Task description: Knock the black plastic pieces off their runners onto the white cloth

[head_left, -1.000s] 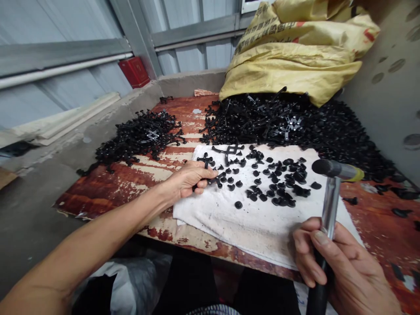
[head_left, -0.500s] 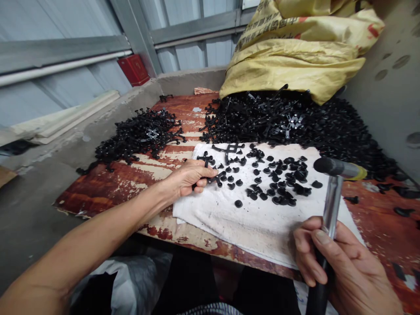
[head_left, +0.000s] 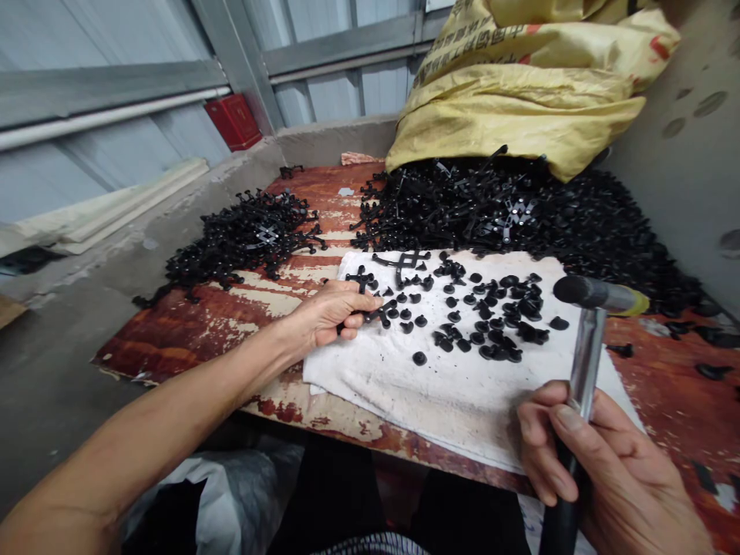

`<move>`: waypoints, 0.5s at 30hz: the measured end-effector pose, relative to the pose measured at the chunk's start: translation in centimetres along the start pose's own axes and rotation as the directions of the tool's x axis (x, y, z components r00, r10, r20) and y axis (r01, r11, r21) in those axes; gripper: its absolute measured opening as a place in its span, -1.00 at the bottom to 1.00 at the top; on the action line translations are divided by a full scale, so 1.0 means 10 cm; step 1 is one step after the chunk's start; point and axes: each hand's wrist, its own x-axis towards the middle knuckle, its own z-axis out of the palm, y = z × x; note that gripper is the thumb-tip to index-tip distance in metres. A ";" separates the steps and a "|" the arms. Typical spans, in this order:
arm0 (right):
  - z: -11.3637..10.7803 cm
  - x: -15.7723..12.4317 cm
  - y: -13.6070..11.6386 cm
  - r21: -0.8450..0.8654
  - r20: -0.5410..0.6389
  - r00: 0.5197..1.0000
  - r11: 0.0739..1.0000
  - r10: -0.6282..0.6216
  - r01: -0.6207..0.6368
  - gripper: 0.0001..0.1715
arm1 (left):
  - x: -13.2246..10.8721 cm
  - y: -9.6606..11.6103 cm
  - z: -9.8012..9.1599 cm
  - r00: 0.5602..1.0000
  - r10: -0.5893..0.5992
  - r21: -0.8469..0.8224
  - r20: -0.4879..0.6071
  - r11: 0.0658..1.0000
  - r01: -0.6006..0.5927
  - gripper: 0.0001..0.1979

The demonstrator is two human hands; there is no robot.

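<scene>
My left hand [head_left: 332,312] is closed on a black cross-shaped plastic part [head_left: 362,279], whose arms stick out past the fingers above the left side of a white cloth [head_left: 375,389]. In my right hand [head_left: 618,470] is a mallet [head_left: 585,362], gripped by its dark handle and held upright at the cloth's right side. Its head has a black face on one end and a yellow one on the other. Many small black round-headed plugs [head_left: 497,324] lie scattered over the cloth. Another black branched part [head_left: 409,262] rests at the cloth's far edge.
A worn red board [head_left: 324,416] carries the cloth. Black parts are heaped at the left [head_left: 248,231], and a larger black pile [head_left: 462,204] spreads from a yellow sack [head_left: 520,100] behind. A red box [head_left: 234,122] stands on the ledge by the metal wall.
Both hands keep their holds and stay almost in place. The view has shifted very slightly; the plugs and piles look the same.
</scene>
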 end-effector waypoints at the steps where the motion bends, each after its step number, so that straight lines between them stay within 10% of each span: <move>1: 0.00 0.00 0.00 -0.001 -0.002 1.000 1.000 -0.001 0.001 -0.82 | 0.00 0.00 0.00 1.000 -0.001 -0.004 -0.001 1.000 0.001 -0.69; 15: 0.00 0.00 0.00 -0.008 -0.013 1.000 1.000 0.006 -0.006 -0.81 | 0.02 -0.02 0.01 1.000 0.008 0.031 -0.013 1.000 -0.007 -0.70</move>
